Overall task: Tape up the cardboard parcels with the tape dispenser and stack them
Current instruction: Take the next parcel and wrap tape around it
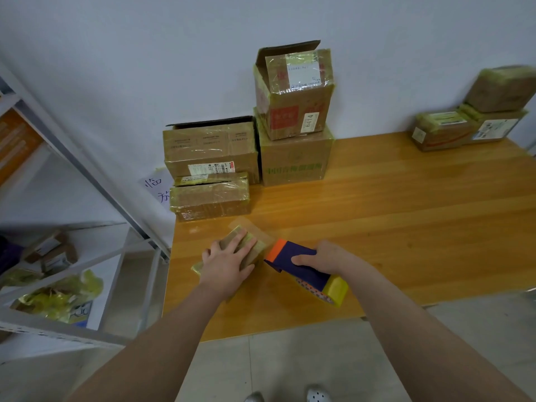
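A small flat cardboard parcel (pixel 255 247) lies near the front left of the wooden table (pixel 406 216). My left hand (pixel 227 264) presses flat on top of it with fingers spread. My right hand (pixel 322 256) grips a purple and orange tape dispenser (pixel 295 258) with a yellowish tape roll (pixel 336 291), its orange end touching the parcel's right side. A strip of clear tape (pixel 262 231) runs from the parcel's far edge.
Several taped boxes stand against the wall: a low pair (pixel 211 181) at the left, a two-high stack (pixel 294 120) beside it, and another group (pixel 470 123) at the far right. A metal shelf rack (pixel 72 227) with packages stands left of the table.
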